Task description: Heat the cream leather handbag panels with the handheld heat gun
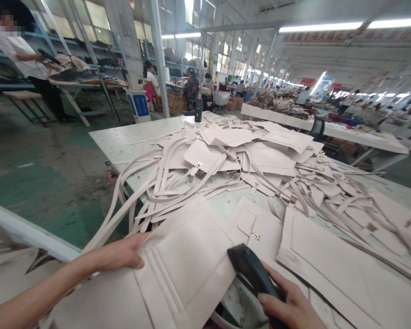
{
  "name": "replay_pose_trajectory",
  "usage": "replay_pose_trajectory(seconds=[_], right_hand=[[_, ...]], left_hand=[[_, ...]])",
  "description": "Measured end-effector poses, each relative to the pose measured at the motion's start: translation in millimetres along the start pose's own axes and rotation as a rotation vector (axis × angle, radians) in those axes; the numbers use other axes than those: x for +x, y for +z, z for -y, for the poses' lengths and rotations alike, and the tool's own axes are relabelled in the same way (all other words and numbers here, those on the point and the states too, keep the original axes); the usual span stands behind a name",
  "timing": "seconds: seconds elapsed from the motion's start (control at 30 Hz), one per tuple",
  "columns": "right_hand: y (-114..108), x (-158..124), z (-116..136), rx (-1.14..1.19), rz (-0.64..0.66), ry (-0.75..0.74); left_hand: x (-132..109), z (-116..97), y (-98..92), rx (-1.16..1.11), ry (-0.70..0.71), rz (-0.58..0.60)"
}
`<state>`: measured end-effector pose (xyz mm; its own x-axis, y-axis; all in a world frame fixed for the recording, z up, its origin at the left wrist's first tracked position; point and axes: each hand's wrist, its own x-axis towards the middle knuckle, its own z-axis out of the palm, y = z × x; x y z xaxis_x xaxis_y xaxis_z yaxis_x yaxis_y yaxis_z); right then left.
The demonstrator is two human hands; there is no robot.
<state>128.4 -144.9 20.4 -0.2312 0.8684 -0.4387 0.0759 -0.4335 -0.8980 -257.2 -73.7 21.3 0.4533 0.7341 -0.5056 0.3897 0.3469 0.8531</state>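
Note:
My left hand (123,252) grips the left edge of a cream leather-like bag panel (198,246), thumb on top and fingers hidden beneath. Stitched lines and a raised double seam cross the panel. My right hand (287,297) is wrapped around the handle of a black handheld tool (250,265) with a curved body and wide head. The tool's head touches or hovers just over the panel's right edge; I cannot tell which. Behind it lies a cream flap piece (255,224) with a gold-coloured clasp. Another flat cream panel (342,260) lies to the right.
A large pile of cream bag pieces (239,137) and long straps (123,196) spreads over the pale table (123,141), some straps hanging off its left edge. A dark bottle (198,109) stands at the far edge. A person (30,59) stands at a table at far left.

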Motion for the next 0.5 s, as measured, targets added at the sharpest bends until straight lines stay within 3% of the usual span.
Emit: replay_pose_trajectory(seconds=[0.23, 0.33, 0.43, 0.5], right_hand=[[19, 35, 26, -0.148, 0.036, 0.061], [19, 47, 27, -0.126, -0.104, 0.020], [5, 42, 28, -0.111, -0.265, -0.020], [-6, 27, 27, -0.120, -0.254, 0.007]], left_hand=[[-6, -1, 3.6, 0.185, 0.005, 0.019], [-8, -1, 7.2, 0.227, -0.012, 0.056], [-12, 2, 13.2, 0.213, 0.011, 0.090], [-14, 4, 16.8, 0.217, 0.026, 0.094]])
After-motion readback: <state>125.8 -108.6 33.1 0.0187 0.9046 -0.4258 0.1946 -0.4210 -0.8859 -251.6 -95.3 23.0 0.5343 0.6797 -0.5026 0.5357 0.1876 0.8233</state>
